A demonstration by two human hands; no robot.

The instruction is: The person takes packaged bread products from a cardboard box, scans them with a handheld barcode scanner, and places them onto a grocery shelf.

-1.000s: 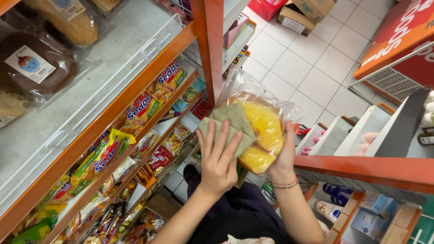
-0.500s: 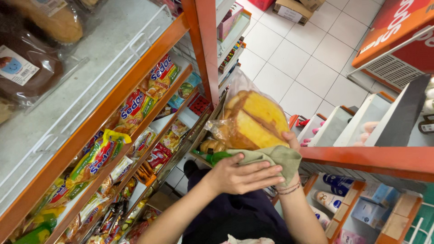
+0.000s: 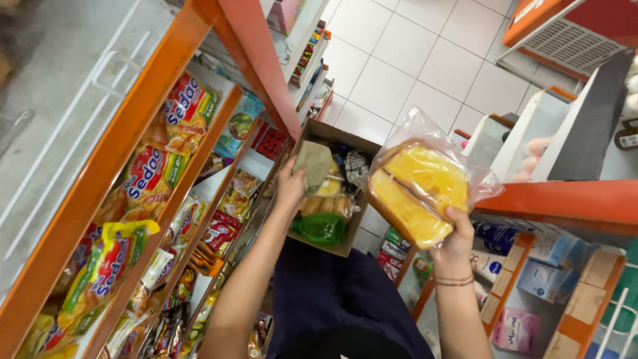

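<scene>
My right hand [image 3: 454,238] grips the lower corner of a clear plastic bag of yellow sliced cake [image 3: 417,191], held up in front of an orange shelf. My left hand [image 3: 292,185] reaches down low and holds a grey-green cloth [image 3: 314,163] over an open cardboard box [image 3: 345,248]. The box holds packed breads and a green-wrapped item [image 3: 321,226]. A beaded bracelet sits on my right wrist.
Orange shelves [image 3: 126,146] on the left carry several packets of instant noodles [image 3: 146,176] and snacks. On the right an orange shelf [image 3: 565,203] holds white dividers, with boxed goods [image 3: 541,272] below. White floor tiles [image 3: 412,66] run between the racks.
My left hand has come off the cake bag and gone down to the box with the cloth. My right hand has shifted the bag to the right.
</scene>
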